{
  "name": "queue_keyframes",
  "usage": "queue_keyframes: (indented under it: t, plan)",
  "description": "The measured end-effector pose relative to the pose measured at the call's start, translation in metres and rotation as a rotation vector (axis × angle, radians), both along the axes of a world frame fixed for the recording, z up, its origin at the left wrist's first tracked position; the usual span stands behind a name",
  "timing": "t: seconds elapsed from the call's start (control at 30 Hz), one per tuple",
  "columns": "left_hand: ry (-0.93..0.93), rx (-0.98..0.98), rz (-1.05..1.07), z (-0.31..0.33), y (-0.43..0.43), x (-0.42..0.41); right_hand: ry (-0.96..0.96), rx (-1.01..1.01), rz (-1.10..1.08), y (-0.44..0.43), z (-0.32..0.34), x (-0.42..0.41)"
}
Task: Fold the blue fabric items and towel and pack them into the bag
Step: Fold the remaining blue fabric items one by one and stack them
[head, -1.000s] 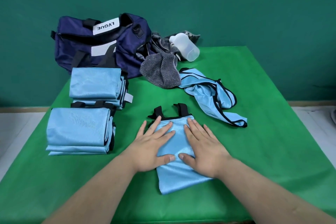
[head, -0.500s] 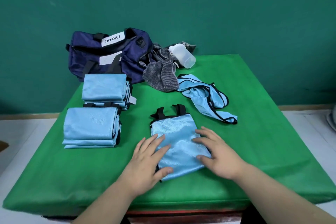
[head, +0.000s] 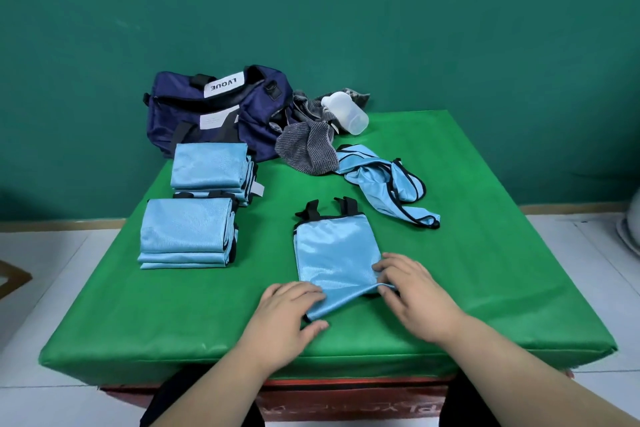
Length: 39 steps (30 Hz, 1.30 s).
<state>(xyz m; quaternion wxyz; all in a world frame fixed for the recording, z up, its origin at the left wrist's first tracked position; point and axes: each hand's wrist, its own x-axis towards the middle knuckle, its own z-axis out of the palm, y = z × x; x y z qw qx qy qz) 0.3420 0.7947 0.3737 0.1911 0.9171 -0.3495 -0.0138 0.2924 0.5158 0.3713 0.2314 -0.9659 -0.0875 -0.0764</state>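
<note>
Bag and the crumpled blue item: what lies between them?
The grey towel, heaped beside the bag and touching the crumpled blue item, as the head view shows.

One bag [head: 221, 111]; two folded stacks [head: 187, 229], 9 o'clock; one half-folded blue piece [head: 334, 250]; one crumpled blue piece [head: 384, 184]; one towel [head: 308, 149]; one bottle [head: 346, 113]; two hands [head: 287, 312].

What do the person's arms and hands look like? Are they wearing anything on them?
The left grip and the right grip are bare hands: no gloves, rings, watch or bracelets show. The left arm and the right arm are bare too, with no sleeves in view.
</note>
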Motion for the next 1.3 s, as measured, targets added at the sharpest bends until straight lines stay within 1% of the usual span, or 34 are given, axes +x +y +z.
queue_keyframes:
  t: [0.07,0.17,0.27,0.33,0.4,0.47,0.57,0.63,0.7,0.8,0.93,1.03,1.1,1.17,1.2,1.23,1.27,1.3]
  plan:
    - [-0.001,-0.063,0.04,0.004,-0.004,-0.003,-0.015,0.07,-0.005,0.003,0.005,-0.007]
    - [0.09,-0.221,0.15,0.016,-0.007,-0.011,-0.076,0.255,-0.042,0.008,0.011,-0.018]
    - [0.232,-0.369,0.193,0.026,-0.009,-0.017,-0.084,0.468,-0.215,0.018,0.017,-0.027]
    - [0.294,-0.44,0.238,0.028,-0.012,-0.015,-0.064,0.518,-0.336,0.025,0.02,-0.027]
    - [0.303,-0.455,0.321,0.027,-0.015,-0.01,-0.022,0.488,-0.406,0.03,0.022,-0.019]
    - [0.317,-0.433,0.384,0.025,-0.018,-0.003,0.055,0.404,-0.459,0.033,0.026,-0.006]
    - [0.406,-0.429,0.444,0.024,-0.022,0.005,0.154,0.204,-0.517,0.034,0.028,0.016]
    - [0.426,-0.404,0.481,0.023,-0.025,0.01,0.191,0.084,-0.541,0.035,0.028,0.028]
    - [0.397,-0.362,0.524,0.024,-0.03,0.017,0.226,0.006,-0.541,0.035,0.03,0.039]
    - [0.374,-0.317,0.586,0.025,-0.037,0.026,0.264,-0.044,-0.534,0.034,0.033,0.052]
    - [0.34,-0.181,0.629,0.023,-0.046,0.035,0.318,-0.009,-0.576,0.033,0.037,0.066]
    - [0.258,-0.087,0.625,0.025,-0.049,0.034,0.321,0.005,-0.597,0.035,0.037,0.072]
    - [0.168,-0.019,0.611,0.024,-0.047,0.031,0.311,-0.003,-0.609,0.034,0.037,0.075]
    - [-0.004,0.06,0.5,0.016,-0.044,0.024,0.296,-0.02,-0.61,0.033,0.036,0.078]
    - [-0.101,0.072,0.409,0.009,-0.043,0.023,0.29,-0.027,-0.609,0.033,0.036,0.08]
    - [-0.158,0.072,0.312,0.003,-0.044,0.022,0.289,-0.035,-0.606,0.033,0.035,0.081]
    - [-0.174,0.1,0.237,0.0,-0.045,0.022,0.294,-0.035,-0.605,0.033,0.035,0.083]
    - [-0.124,0.151,0.192,-0.001,-0.045,0.022,0.295,-0.027,-0.608,0.033,0.035,0.084]
